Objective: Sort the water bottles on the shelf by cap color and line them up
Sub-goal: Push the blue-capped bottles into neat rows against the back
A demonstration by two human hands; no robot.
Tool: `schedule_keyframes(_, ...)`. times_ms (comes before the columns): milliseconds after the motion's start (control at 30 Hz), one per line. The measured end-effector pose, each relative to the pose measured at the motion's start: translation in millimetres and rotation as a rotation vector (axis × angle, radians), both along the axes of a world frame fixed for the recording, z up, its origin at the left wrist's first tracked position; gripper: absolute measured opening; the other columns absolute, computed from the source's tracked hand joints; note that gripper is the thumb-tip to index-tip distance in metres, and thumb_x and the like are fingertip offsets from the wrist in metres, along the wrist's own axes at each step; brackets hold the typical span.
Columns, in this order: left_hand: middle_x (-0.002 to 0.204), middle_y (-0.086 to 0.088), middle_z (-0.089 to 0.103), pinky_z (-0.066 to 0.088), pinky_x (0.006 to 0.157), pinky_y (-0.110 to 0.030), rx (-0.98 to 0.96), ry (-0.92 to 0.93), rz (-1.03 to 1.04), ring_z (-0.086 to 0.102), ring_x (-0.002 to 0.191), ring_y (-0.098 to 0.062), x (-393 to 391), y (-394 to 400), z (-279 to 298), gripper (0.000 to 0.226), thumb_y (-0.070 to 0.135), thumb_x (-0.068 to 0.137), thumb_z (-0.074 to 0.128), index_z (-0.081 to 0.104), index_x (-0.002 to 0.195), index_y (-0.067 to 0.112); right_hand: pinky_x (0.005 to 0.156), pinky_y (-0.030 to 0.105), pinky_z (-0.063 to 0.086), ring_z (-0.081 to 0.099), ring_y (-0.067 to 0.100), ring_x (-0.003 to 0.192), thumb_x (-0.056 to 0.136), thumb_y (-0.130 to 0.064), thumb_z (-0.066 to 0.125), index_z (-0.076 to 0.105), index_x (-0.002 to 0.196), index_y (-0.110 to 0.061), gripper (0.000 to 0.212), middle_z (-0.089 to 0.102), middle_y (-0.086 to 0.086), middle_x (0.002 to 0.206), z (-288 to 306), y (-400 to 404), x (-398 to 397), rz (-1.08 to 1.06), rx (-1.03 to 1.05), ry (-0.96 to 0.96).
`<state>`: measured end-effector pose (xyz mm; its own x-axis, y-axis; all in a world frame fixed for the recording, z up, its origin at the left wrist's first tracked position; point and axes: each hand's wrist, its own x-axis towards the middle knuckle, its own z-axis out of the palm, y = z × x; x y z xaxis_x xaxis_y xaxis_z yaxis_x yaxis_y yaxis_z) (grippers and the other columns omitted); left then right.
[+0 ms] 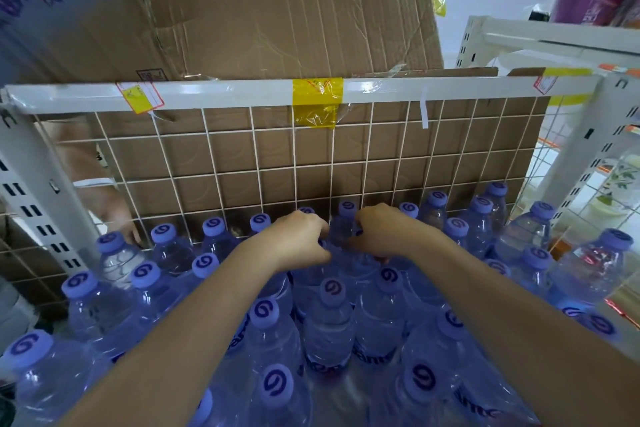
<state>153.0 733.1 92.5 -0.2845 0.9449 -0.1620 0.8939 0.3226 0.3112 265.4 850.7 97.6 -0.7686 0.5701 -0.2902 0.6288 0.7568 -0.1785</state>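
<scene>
Head view of a white metal shelf [242, 88] backed by a white wire grid panel [346, 156], behind which stands brown corrugated cardboard [277, 24]. We see the shelf packed with clear plastic water bottles with lilac screw caps [332, 319]; every cap visible here is the same lilac with a dark swirl mark, so no second cap colour shows from this angle.

Both our arms reach to the back rows. The left hand [298, 239] has its fingers curled down among the bottle necks near the middle of the back row; the right hand [377, 232] is curled just beside it, next to a back-row clear bottle with a lilac cap [347, 218] that stands between the two hands. Each grip looks closed around a bottle neck or shoulder, but the fingertips are hidden behind the knuckles and we cannot tell which bottle each one holds, or whether it holds one at all.

Another person's hand [121, 222] shows behind the grid at the left. Yellow tape [317, 97] wraps the top rail.

As to progress, we judge the colour sorting here largely settled, since only lilac caps appear. The lining-up is unfinished: the back rows run roughly along the grid, while the nearer bottles stand staggered and some lean. Straightening those rows appears to be what is left.
</scene>
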Motion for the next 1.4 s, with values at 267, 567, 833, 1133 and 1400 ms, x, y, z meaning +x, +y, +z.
schedule_keyframes(267, 0.083, -0.002, 0.059, 0.046, 0.065, -0.034, -0.016, 0.083, 0.051, 0.059, 0.081, -0.024, 3, 11, 8, 0.023, 0.040, 0.084, 0.059, 0.059, 0.081, 0.017, 0.065, 0.028, 0.046, 0.059, 0.019, 0.071, 0.093, -0.053, 0.050, 0.066, 0.098, -0.011, 0.045, 0.062, 0.004, 0.079, 20, 45, 15, -0.048, 0.134, 0.216)
schedule_keyframes(567, 0.126, -0.011, 0.053, 0.047, 0.094, -0.043, 0.056, 0.160, 0.128, 0.052, 0.116, -0.032, 15, 57, 5, 0.037, 0.029, 0.095, 0.051, 0.053, 0.129, 0.017, 0.073, 0.029, 0.045, 0.062, 0.027, 0.097, 0.085, -0.038, 0.067, 0.066, 0.102, -0.012, 0.032, 0.065, 0.010, 0.106, -1, 98, 27, 0.128, 0.138, -0.088)
schedule_keyframes(833, 0.126, -0.014, 0.055, 0.052, 0.087, -0.043, 0.014, 0.097, 0.255, 0.057, 0.108, -0.034, 15, 80, -7, 0.039, 0.021, 0.092, 0.053, 0.051, 0.130, 0.027, 0.070, 0.030, 0.047, 0.064, 0.029, 0.093, 0.082, -0.033, 0.073, 0.068, 0.104, -0.006, 0.035, 0.066, 0.012, 0.102, 6, 112, 14, 0.239, 0.086, 0.054)
schedule_keyframes(1133, 0.118, -0.011, 0.060, 0.052, 0.080, -0.038, 0.011, 0.068, 0.290, 0.059, 0.102, -0.031, 10, 88, -8, 0.036, 0.018, 0.084, 0.057, 0.058, 0.118, 0.028, 0.070, 0.031, 0.046, 0.062, 0.027, 0.090, 0.085, -0.026, 0.068, 0.065, 0.098, -0.008, 0.023, 0.059, 0.010, 0.090, -3, 110, -2, 0.240, 0.036, 0.178)
schedule_keyframes(1400, 0.117, -0.010, 0.060, 0.054, 0.083, -0.043, 0.035, 0.026, 0.300, 0.060, 0.100, -0.030, 10, 89, -9, 0.039, 0.013, 0.084, 0.054, 0.057, 0.121, 0.024, 0.074, 0.032, 0.047, 0.061, 0.030, 0.099, 0.086, -0.029, 0.067, 0.063, 0.103, -0.007, 0.029, 0.062, 0.014, 0.109, -10, 107, -7, 0.239, 0.063, 0.184)
